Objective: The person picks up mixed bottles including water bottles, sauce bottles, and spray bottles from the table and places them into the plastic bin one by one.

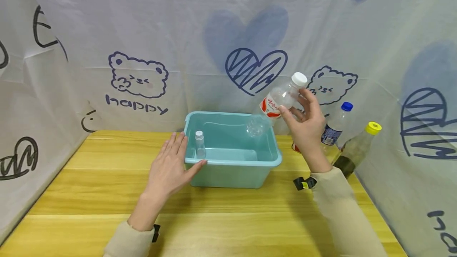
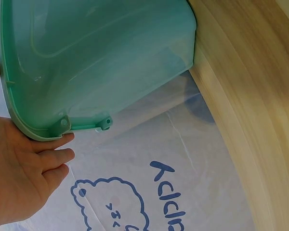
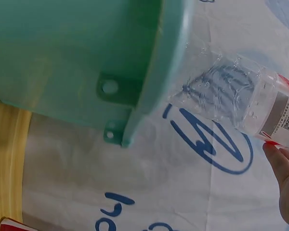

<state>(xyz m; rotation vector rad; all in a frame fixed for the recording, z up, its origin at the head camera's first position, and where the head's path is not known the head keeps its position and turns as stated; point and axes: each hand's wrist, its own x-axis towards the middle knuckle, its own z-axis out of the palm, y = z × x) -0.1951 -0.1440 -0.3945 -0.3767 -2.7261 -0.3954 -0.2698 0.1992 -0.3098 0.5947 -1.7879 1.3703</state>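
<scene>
My right hand (image 1: pixel 307 124) grips a clear plastic bottle (image 1: pixel 282 97) with a white cap and a red-and-white label. The bottle is tilted, cap up to the right, its base over the right part of a teal plastic bin (image 1: pixel 232 175). In the right wrist view the lower half of the bottle (image 3: pixel 221 91) shows beside the bin's rim (image 3: pixel 171 53). My left hand (image 1: pixel 169 167) rests on the bin's left rim with fingers extended and thumb along the front edge. Inside the bin, at the left, a small clear bottle (image 1: pixel 200 146) with a white cap stands upright.
Right of the bin, behind my right forearm, stand a bottle with a blue cap (image 1: pixel 335 124) and a dark-liquid bottle with a yellow cap (image 1: pixel 357 150). A red-labelled item (image 1: pixel 295 147) is mostly hidden there. Printed cloth (image 1: pixel 200 90) hangs around the wooden table (image 1: pixel 228 225).
</scene>
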